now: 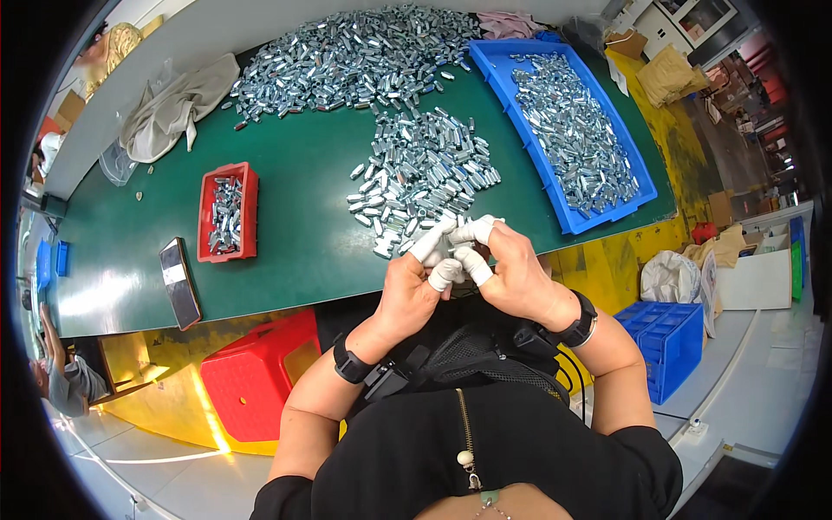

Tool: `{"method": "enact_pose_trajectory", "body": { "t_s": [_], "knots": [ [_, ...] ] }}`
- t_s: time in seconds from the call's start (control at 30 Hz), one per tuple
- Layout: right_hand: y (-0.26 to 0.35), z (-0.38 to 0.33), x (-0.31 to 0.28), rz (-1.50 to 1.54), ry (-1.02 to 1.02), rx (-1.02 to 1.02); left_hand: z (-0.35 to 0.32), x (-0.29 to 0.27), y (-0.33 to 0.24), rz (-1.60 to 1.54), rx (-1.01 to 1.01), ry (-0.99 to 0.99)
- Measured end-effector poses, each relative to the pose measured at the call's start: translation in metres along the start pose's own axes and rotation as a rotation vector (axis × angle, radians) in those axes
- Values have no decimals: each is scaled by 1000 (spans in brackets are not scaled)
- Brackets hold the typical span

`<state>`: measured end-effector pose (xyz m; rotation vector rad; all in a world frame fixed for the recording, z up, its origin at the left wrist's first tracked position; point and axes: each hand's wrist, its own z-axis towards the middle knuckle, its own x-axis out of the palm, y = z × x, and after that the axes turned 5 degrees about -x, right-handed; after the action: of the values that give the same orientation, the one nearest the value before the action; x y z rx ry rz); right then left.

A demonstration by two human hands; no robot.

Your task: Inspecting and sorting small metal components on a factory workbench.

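Note:
My left hand (414,288) and my right hand (511,270) meet at the near edge of the green table (299,195), with white wraps on thumbs and fingertips. Both are closed, their fingertips pinched together; whatever lies between them is hidden. Just beyond the fingers a smaller heap of shiny silver metal pieces (425,169), short and rod-like, spreads over the table. Behind it rises a much larger pile of the same pieces (347,61).
A blue tray (568,217) of metal pieces stands at the right, a small red bin (253,212) of them at the left. Near that bin lies a phone (179,284). A grey cloth (173,117) is at the far left; a red stool (251,381) stands below the table.

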<state>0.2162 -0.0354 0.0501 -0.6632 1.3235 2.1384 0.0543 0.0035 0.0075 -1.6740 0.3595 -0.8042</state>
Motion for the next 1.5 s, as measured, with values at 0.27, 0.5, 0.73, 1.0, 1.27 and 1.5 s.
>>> {"method": "enact_pose_trajectory", "body": {
  "t_s": [0.27, 0.5, 0.73, 1.0, 1.27, 1.5],
  "knots": [
    [10, 10, -14, 371, 92, 207, -2, 5, -9, -200, 2, 46],
    [10, 7, -9, 406, 77, 310, -4, 10, -4, -120, 153, -29],
    [3, -4, 2, 609, 58, 371, -5, 2, 2, 158, 188, -28],
    [-4, -10, -2, 1069, 124, 575, -2, 1, -5, 623, 531, -49],
    [-11, 6, -29, -166, -119, -361, 9, -10, -22, -350, -182, -24],
    [-93, 64, -102, -532, -348, 91, -4, -79, -4, -18, 181, -619]
  ]
}}
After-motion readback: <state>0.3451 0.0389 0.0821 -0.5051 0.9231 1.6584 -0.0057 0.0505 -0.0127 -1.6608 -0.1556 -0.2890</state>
